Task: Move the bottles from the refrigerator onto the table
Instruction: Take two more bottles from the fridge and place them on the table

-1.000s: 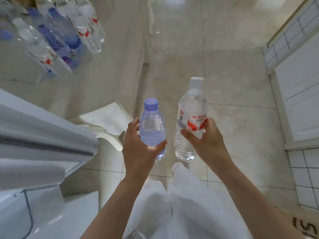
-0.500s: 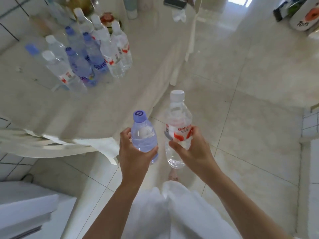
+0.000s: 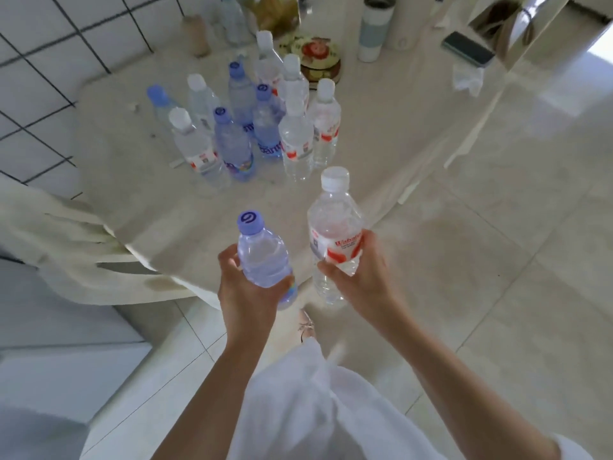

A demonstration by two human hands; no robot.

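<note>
Tiled floor surrounds a cloth-covered bench point(image 3: 132, 207) crowded at its far side with standing water bottles point(image 3: 252, 127). Left hand point(image 3: 247, 293) clasps a purple-capped bottle point(image 3: 263, 257); right hand point(image 3: 361, 277) clasps a white-capped bottle point(image 3: 335, 234), both near the bench's edge. Setting them close could topple the cluster.

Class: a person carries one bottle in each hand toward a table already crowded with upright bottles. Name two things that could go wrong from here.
1. The standing bottles are tightly clustered; setting a new one among them could topple several.
2. The right hand holds the tall white-capped bottle by its label only, so its grip may slip. The left hand wraps the blue-capped bottle more fully.
</note>
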